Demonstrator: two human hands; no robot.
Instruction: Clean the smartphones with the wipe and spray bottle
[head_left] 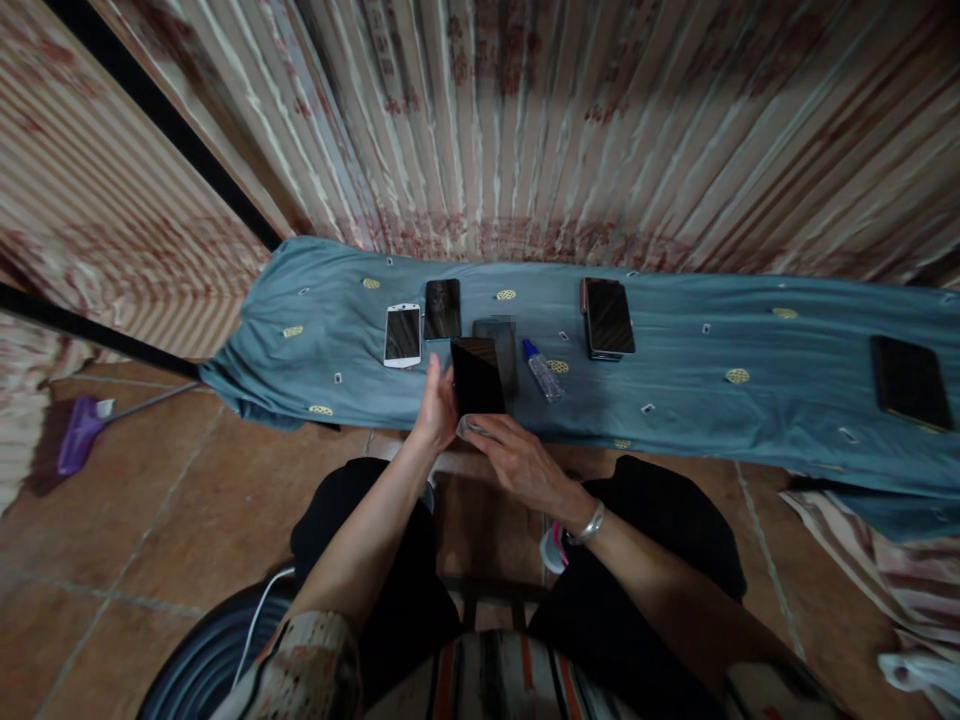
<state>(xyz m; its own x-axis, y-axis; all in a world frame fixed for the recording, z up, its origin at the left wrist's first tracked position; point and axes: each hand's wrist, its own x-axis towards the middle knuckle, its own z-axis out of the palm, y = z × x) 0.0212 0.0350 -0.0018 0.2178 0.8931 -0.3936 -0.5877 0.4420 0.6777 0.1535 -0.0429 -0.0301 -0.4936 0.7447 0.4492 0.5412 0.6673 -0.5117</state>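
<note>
My left hand point(437, 412) grips a black phone point(478, 376) by its left side, screen tilted up toward me. At the phone's lower end, my right hand point(529, 465) pinches a small greyish cloth point(472, 425) against it. Behind the phone lies a dark translucent flat thing point(507, 350), perhaps a case or pouch. A clear small bottle with a blue cap point(543, 373) rests on its side to the right. To the left are a white phone point(403, 335) and another black phone point(442, 308), both lying flat.
Blue patterned fabric point(675, 385) covers the long low bench. A stack of dark phones point(609, 318) lies right of centre, a black wallet-like item point(910, 380) at far right. Curtains point(480, 120) hang behind. A purple broom point(81, 435) and black ribbed tub point(217, 655) are on the left.
</note>
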